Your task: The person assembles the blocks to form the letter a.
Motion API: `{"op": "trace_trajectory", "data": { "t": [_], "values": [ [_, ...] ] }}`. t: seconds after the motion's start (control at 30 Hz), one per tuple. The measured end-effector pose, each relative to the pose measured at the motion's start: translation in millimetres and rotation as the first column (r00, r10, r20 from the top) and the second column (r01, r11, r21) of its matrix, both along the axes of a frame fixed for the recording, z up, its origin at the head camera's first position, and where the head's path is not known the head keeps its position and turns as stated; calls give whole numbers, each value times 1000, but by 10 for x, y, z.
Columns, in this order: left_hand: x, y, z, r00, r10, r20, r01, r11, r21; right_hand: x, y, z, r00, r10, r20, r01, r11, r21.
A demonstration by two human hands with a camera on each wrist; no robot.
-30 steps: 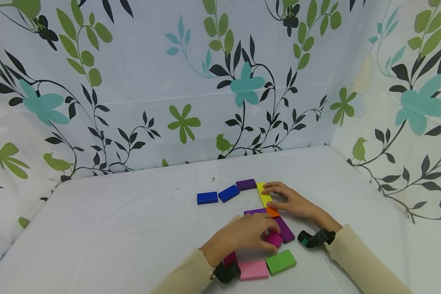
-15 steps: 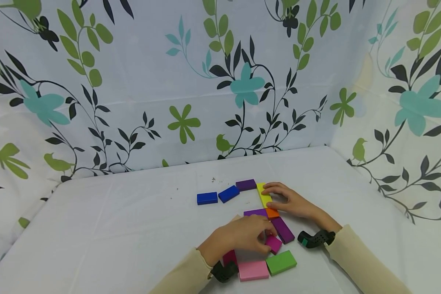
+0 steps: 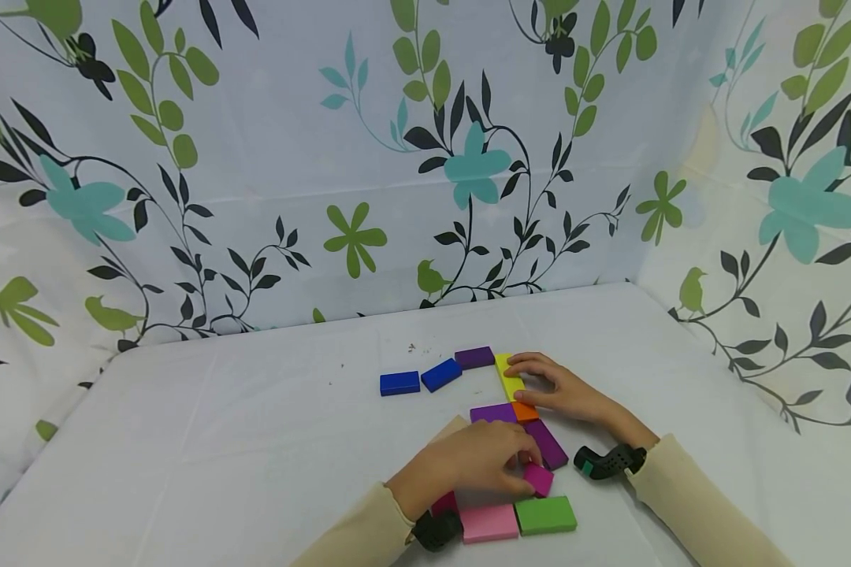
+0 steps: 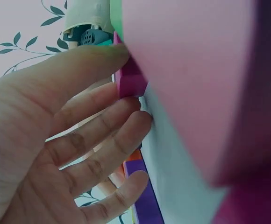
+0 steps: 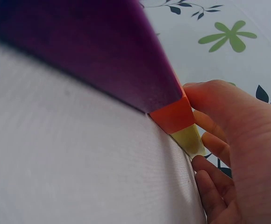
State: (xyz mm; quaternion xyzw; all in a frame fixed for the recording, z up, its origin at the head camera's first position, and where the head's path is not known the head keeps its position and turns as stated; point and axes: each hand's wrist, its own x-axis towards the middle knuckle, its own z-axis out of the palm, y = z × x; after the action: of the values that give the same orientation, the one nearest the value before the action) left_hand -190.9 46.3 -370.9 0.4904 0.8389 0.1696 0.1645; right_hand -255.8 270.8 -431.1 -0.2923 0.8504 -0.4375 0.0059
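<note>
My left hand point(image 3: 468, 458) pinches a small magenta block point(image 3: 538, 479) between thumb and index finger, the other fingers spread loosely beside it in the left wrist view. This block lies between a dark purple block point(image 3: 548, 445) and a green block point(image 3: 546, 516), right at the green one's far edge. Farther back, my right hand point(image 3: 566, 391) rests with relaxed fingers along the right side of a yellow block point(image 3: 507, 379). Its thumb lies near the orange block point(image 5: 174, 115) that adjoins the yellow one. A pink block point(image 3: 489, 523) sits left of the green one.
Two blue blocks point(image 3: 400, 383) and another dark purple block point(image 3: 474, 357) form the far end of the line. A violet block point(image 3: 492, 413) adjoins the orange one. The left hand partly covers a tan block point(image 3: 451, 428) and a crimson block point(image 3: 444, 504). Patterned cloth point(image 3: 255, 157) stands behind the white table.
The magenta block has shifted toward me and slightly right with my left hand. The green block has turned and slid a little nearer, more in line with the pink one. My right hand stays put.
</note>
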Motion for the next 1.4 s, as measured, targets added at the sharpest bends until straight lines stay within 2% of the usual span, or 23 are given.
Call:
{"op": "trace_trajectory", "data": {
  "t": [0.4, 0.83, 1.2, 1.4],
  "values": [
    [64, 50, 22, 999, -20, -39, 20, 1000, -17, 5, -10, 13, 1000, -9, 20, 9, 1000, 6],
    [146, 174, 30, 994, -17, -107, 11, 998, -62, 8, 4, 15, 1000, 0, 10, 0, 1000, 5],
    [150, 200, -14, 987, 1, -160, -9, 999, -53, 8, -12, 28, 1000, -2, 1, 1, 1000, 5],
    [154, 211, -25, 988, 2, -156, -10, 999, -52, 16, -8, 23, 1000, -6, 3, 6, 1000, 9]
  ]
}}
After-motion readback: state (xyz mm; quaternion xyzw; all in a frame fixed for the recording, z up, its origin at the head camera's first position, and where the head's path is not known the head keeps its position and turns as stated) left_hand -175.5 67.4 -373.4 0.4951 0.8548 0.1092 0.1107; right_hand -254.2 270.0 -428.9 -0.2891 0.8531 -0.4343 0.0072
